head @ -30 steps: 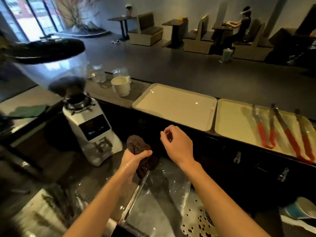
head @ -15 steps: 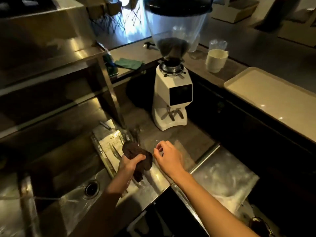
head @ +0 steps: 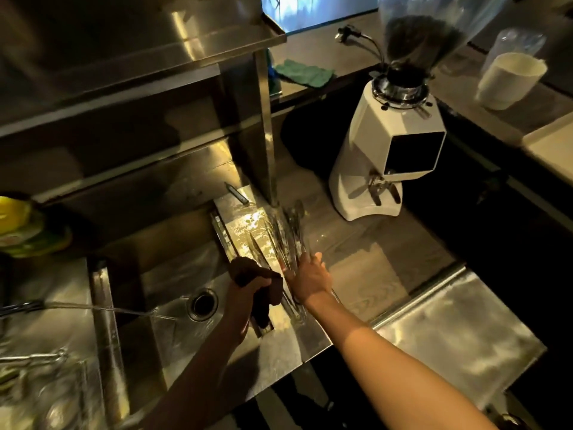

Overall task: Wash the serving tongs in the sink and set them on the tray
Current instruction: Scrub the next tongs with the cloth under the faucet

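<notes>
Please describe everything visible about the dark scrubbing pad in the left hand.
The scrubbing pad is dark brown and crumpled. The left hand grips its middle; one end bulges above the fist, the other hangs below. It is at the right rim of the sink, beside the metal tongs; contact with them is unclear.

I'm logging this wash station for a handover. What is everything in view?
tongs: several, steel, on the ledge right of the basin
sponge: one, dark brown, in the left hand
sink: one, steel, lower left
grinder: one, white, on the counter right of the ledge
cup: one, white, upper right counter
cloth: one, green, back counter
tray: one, cream, right edge
container: one, yellow-green, left edge, blurred
left hand: grips the sponge
right hand: on the tongs, grip unclear
</notes>
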The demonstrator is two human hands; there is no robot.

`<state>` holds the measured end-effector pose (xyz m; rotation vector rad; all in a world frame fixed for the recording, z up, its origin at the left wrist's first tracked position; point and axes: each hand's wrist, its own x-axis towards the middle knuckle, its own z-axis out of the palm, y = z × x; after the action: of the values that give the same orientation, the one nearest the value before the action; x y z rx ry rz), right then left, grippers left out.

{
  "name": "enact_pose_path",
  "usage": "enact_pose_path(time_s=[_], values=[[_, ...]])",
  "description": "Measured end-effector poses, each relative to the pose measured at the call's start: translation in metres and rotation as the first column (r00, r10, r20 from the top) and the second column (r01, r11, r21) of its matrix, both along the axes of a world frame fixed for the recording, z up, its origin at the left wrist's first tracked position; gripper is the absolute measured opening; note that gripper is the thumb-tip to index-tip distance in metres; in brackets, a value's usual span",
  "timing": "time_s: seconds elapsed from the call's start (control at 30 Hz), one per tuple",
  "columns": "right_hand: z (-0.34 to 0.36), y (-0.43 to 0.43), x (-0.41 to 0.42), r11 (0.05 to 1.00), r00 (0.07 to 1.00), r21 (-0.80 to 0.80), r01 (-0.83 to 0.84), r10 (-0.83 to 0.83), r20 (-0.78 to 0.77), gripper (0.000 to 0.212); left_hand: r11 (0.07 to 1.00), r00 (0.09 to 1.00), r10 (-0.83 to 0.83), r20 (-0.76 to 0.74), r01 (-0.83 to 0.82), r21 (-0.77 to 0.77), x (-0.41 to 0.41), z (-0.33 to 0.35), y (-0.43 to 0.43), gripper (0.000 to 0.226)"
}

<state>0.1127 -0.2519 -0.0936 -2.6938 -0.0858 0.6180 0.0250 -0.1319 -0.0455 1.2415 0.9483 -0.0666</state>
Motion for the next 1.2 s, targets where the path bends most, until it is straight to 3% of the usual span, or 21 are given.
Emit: enact_pose_path(time_s=[0.13, 0.23, 0.4, 0.47, 0.53, 0.67, 0.8, 0.93, 1.03, 1.13, 1.2], values=[[-0.002, 0.006, 0.007, 1.0, 0.998, 0.002, 0.027, -0.027, 0.057, 0.049, 0.999, 0.999, -0.03, 0.012, 0.03, -0.01, 0.001, -0.007, 0.011, 0.033], [0.005, 0.002, 0.009, 0.998, 0.995, 0.01, -0.061, 0.06, 0.083, 0.035, 0.998, 0.997, -0.063, 0.041, 0.064, -0.019, -0.001, -0.009, 0.02, 0.023], [0.015, -0.004, 0.0, 0.971, 0.989, 0.232, 0.061, -0.089, 0.114, 0.014, 0.994, 0.997, 0.004, 0.075, 0.004, -0.106, -0.004, -0.009, 0.039, 0.026], [0.022, -0.007, -0.011, 0.954, 0.99, 0.301, -0.005, -0.036, 0.133, 0.017, 0.988, 0.998, 0.055, 0.036, -0.049, -0.144, -0.005, -0.009, 0.048, 0.027], [0.027, -0.008, -0.024, 0.93, 0.986, 0.362, -0.058, -0.003, 0.167, 0.017, 0.982, 0.995, 0.097, -0.018, -0.099, -0.163, -0.002, -0.009, 0.059, 0.011], [0.024, 0.013, -0.036, 0.906, 0.997, 0.422, -0.02, -0.012, 0.073, 0.023, 0.958, 0.986, 0.113, -0.119, -0.14, -0.252, 0.003, -0.009, 0.088, 0.009], [0.016, 0.049, -0.047, 0.807, 0.995, 0.586, -0.074, 0.098, -0.009, 0.032, 0.947, 0.976, 0.205, -0.08, -0.218, -0.237, -0.016, -0.015, 0.12, 0.013], [0.026, 0.088, -0.056, 0.762, 0.952, 0.643, -0.068, 0.243, -0.187, 0.017, 0.943, 0.976, 0.211, 0.055, -0.188, -0.275, -0.042, -0.015, 0.162, 0.021], [0.027, 0.118, -0.064, 0.816, 0.931, 0.572, -0.081, 0.267, -0.249, 0.024, 0.914, 0.957, 0.243, 0.157, -0.172, -0.368, -0.065, -0.014, 0.19, 0.024], [0.022, 0.146, -0.078, 0.855, 0.926, 0.473, -0.212, 0.331, -0.182, 0.05, 0.843, 0.919, 0.354, 0.176, -0.232, -0.485, -0.082, -0.02, 0.218, 0.023], [0.017, 0.167, -0.09, 0.847, 0.903, 0.429, -0.315, 0.406, -0.139, 0.052, 0.795, 0.879, 0.43, 0.206, -0.261, -0.548, -0.09, -0.026, 0.236, 0.027]])
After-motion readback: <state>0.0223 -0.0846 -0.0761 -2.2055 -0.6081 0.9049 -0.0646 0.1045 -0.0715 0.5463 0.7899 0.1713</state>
